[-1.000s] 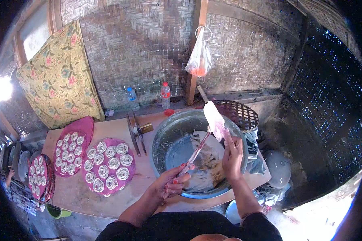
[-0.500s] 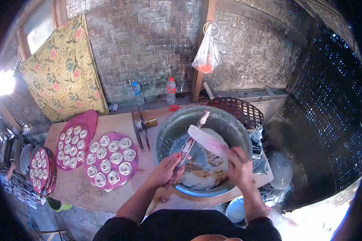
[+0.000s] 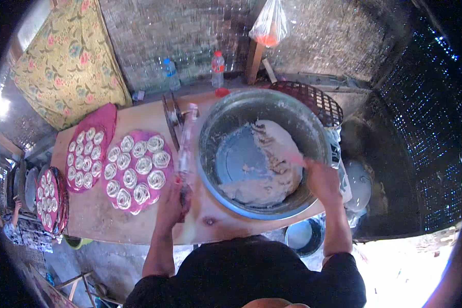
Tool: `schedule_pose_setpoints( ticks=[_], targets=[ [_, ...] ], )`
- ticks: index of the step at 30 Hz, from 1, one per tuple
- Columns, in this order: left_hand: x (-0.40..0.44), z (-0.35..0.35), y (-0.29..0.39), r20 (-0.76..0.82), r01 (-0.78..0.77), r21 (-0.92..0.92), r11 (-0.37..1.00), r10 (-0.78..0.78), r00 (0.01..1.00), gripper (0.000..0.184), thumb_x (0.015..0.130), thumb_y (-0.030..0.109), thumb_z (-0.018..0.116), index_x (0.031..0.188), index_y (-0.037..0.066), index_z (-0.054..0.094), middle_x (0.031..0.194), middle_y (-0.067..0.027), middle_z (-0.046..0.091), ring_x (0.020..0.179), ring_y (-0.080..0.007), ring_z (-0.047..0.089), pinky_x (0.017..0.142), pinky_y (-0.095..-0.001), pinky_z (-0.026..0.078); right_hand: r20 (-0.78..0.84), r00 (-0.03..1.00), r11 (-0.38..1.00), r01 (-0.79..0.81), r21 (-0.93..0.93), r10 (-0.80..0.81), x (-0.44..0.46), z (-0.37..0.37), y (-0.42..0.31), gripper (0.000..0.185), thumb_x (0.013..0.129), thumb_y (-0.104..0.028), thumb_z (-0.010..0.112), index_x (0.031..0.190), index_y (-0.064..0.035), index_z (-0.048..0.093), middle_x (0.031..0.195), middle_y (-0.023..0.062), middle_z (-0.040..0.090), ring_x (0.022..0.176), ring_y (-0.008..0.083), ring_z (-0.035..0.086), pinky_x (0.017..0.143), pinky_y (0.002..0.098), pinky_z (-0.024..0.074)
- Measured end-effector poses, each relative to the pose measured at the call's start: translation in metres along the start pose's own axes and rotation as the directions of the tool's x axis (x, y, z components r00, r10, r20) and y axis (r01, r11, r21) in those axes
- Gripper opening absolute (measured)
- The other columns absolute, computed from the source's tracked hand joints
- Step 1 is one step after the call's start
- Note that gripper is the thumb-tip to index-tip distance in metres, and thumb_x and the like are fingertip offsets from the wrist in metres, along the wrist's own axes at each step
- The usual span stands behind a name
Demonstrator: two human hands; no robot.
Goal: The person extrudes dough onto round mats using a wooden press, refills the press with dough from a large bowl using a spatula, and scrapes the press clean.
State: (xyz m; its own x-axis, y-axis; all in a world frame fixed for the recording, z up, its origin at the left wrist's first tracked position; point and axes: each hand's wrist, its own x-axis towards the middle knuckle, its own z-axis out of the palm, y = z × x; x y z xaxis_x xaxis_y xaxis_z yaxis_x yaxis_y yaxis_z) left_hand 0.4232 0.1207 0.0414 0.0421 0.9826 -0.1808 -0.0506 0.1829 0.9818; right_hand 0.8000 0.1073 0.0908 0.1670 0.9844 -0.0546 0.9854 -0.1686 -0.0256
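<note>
My left hand point(image 3: 170, 205) is closed around a long, narrow wooden bar point(image 3: 189, 138), blurred by motion, over the table just left of the basin. In my right hand point(image 3: 323, 180) is the pink handle of a spatula point(image 3: 294, 158), whose blade is down in the dough and largely hidden. The pale, sticky dough point(image 3: 262, 190) lies along the right and front of a large metal basin point(image 3: 226, 205). Left of the bar, a pink round mat point(image 3: 119, 172) carries several white coiled dough rosettes point(image 3: 143, 165).
More rosettes lie on a second pink mat point(image 3: 105, 120) and a stacked tray point(image 3: 61, 205). A wooden frame point(image 3: 172, 115), two bottles point(image 3: 217, 72) and a woven basket point(image 3: 313, 100) stand behind. Another person's arm point(image 3: 16, 213) shows at far left. A bucket point(image 3: 303, 236) sits below the table.
My left hand has moved the bar left, out from over the basin. My right hand has lowered the spatula from the bar into the dough. The view has tilted down.
</note>
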Motion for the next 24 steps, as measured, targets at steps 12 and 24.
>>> schedule_pose_setpoints(
  ticks=[12, 24],
  targets=[
    [-0.012, -0.04, -0.058, -0.106, 0.151, 0.027, 0.988, -0.147, 0.983, 0.017, 0.097, 0.024, 0.043, 0.102, 0.008, 0.047, 0.064, -0.0014, 0.05, 0.048, -0.0091, 0.044, 0.042, -0.0248, 0.038, -0.143, 0.936, 0.664, 0.331, 0.671, -0.323, -0.035, -0.012, -0.075, 0.026, 0.092, -0.011, 0.047, 0.116, -0.0027, 0.056, 0.105, 0.0178, 0.059, 0.096, 0.0305, 0.059, 0.082, 0.0374, 0.0458],
    [0.008, -0.023, -0.153, -0.099, -0.049, 0.399, 0.916, 0.096, 0.99, 0.032, 0.093, 0.007, 0.041, 0.123, -0.005, 0.039, 0.101, -0.0155, 0.062, 0.09, -0.0305, 0.062, 0.081, -0.0411, 0.049, 0.007, 0.891, 0.438, 0.217, 0.873, -0.454, -0.028, 0.179, -0.227, 0.046, 0.097, -0.008, 0.037, 0.141, -0.003, 0.027, 0.135, 0.0208, 0.042, 0.124, 0.0324, 0.042, 0.104, 0.0393, 0.0331]
  ],
)
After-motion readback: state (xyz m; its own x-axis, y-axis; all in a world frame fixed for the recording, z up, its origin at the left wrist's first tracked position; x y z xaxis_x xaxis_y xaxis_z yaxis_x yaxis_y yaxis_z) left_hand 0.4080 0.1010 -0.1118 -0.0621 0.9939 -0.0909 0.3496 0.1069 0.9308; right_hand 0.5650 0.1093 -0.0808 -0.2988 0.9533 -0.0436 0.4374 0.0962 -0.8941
